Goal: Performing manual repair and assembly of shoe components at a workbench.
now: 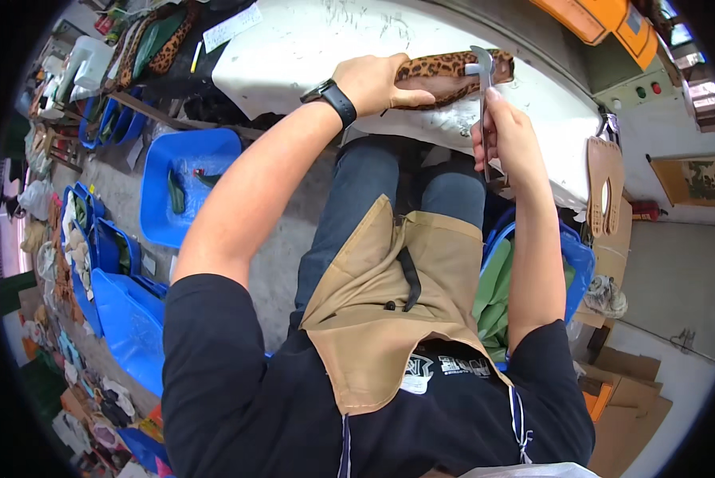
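Note:
My left hand [372, 86] is closed on the near end of a leopard-print shoe piece [441, 64] with a tan inner face, pressing it against the white worktop [278, 52]. My right hand [505, 135] grips a steel hammer [478, 64] by its long handle. The hammer's head rests on or just over the piece's right part; I cannot tell whether it touches. Beyond the worktop's right end, perforated tan leather pieces [600, 179] hang beside my right forearm.
An orange machine [588, 20] with buttons below stands at upper right. More leopard pieces [170, 48] lie at upper left. Blue bins [190, 231] stand on the left floor, and another with green material [493, 295] is by my right leg. Cardboard [632, 398] leans at lower right.

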The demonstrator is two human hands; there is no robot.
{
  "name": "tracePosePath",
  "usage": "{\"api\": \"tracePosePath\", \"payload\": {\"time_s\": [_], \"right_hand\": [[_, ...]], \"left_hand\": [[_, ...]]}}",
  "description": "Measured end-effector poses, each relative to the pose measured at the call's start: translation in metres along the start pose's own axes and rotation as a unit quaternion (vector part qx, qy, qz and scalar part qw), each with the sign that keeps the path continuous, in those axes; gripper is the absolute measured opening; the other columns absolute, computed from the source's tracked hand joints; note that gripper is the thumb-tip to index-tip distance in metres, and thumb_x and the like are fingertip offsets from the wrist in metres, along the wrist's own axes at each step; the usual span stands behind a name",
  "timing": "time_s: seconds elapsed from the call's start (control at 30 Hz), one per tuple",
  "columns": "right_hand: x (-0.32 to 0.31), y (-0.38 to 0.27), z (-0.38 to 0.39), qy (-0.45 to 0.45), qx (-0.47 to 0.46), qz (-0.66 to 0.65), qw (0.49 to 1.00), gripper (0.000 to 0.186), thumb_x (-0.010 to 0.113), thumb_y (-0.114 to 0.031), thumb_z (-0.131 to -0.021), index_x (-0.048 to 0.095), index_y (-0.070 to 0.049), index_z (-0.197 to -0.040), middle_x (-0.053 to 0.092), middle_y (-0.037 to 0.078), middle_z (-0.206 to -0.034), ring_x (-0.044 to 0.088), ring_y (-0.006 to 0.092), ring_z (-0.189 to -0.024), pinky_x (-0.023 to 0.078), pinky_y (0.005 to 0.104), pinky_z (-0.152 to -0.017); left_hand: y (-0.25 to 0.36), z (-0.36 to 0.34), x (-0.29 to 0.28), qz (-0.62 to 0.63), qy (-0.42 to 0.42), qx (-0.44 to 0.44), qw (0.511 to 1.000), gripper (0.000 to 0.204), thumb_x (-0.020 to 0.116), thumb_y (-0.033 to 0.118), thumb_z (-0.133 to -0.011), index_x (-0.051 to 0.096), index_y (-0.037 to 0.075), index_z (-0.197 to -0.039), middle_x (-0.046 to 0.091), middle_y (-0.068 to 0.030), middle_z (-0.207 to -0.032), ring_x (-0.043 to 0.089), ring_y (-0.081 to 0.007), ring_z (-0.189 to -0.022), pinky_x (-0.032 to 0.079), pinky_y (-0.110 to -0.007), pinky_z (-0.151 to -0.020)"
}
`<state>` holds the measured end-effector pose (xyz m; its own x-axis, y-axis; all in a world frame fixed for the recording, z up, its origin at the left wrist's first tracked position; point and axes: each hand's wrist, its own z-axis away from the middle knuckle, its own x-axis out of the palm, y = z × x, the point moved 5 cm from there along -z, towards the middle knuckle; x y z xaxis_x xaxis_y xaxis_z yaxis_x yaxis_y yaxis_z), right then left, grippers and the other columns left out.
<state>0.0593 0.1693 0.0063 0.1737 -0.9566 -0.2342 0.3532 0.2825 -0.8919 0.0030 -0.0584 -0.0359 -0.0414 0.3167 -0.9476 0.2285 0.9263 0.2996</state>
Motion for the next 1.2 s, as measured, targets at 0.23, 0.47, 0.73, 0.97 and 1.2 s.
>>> {"api": "tracePosePath", "payload": {"time_s": [0.23,0.47,0.73,0.97,1.2], "right_hand": [[-0.05,0.05,0.017,0.162,-0.225,-0.166,0.946,0.034,0.049,-0.035,-0.11,0.064,-0.005,-0.102,0.065,0.009,-0.082,0.06,0.0147,-0.062,0.051,0.0266,-0.057],[-0.016,0.104,0.008,-0.048,-0.119,-0.2,0.971,0.031,0.053,-0.031,-0.109,0.067,-0.003,-0.107,0.071,0.01,-0.089,0.063,0.0137,-0.068,0.051,0.0249,-0.064],[0.039,0.065,0.084,-0.172,-0.149,-0.077,0.971,0.027,0.052,-0.024,-0.107,0.064,0.0,-0.102,0.073,0.015,-0.099,0.064,0.0164,-0.078,0.049,0.0238,-0.071],[-0.001,0.064,0.107,-0.015,-0.244,-0.154,0.957,0.019,0.058,-0.017,-0.104,0.066,0.0,-0.107,0.069,0.009,-0.089,0.062,0.0162,-0.072,0.051,0.0262,-0.072],[-0.009,0.076,0.119,0.106,-0.266,-0.089,0.954,0.015,0.06,-0.017,-0.104,0.066,-0.003,-0.103,0.067,0.007,-0.083,0.06,0.0169,-0.066,0.051,0.0276,-0.069]], "left_hand": [[0.046,0.101,0.036,0.649,-0.099,-0.109,0.747,0.064,0.085,0.042,-0.087,0.063,-0.001,-0.129,0.075,-0.0157,-0.114,0.074,-0.0233,-0.095,0.06,-0.031,-0.084],[0.073,0.23,0.112,0.584,-0.304,0.005,0.753,0.074,0.069,0.049,-0.1,0.045,-0.001,-0.15,0.058,-0.0195,-0.147,0.06,-0.0244,-0.131,0.045,-0.036,-0.114],[0.093,0.189,0.056,0.793,-0.158,-0.009,0.588,0.073,0.039,0.065,-0.109,0.048,0.001,-0.144,0.061,-0.0137,-0.135,0.06,-0.0216,-0.116,0.045,-0.034,-0.106],[0.108,0.215,0.049,0.678,-0.158,0.11,0.709,0.065,0.029,0.062,-0.113,0.056,0.005,-0.128,0.059,-0.0087,-0.119,0.055,-0.0152,-0.098,0.044,-0.029,-0.093],[0.101,0.202,0.054,0.739,-0.19,-0.009,0.646,0.055,0.039,0.057,-0.113,0.059,0.006,-0.119,0.062,-0.0063,-0.108,0.058,-0.0128,-0.091,0.047,-0.027,-0.088]]}}
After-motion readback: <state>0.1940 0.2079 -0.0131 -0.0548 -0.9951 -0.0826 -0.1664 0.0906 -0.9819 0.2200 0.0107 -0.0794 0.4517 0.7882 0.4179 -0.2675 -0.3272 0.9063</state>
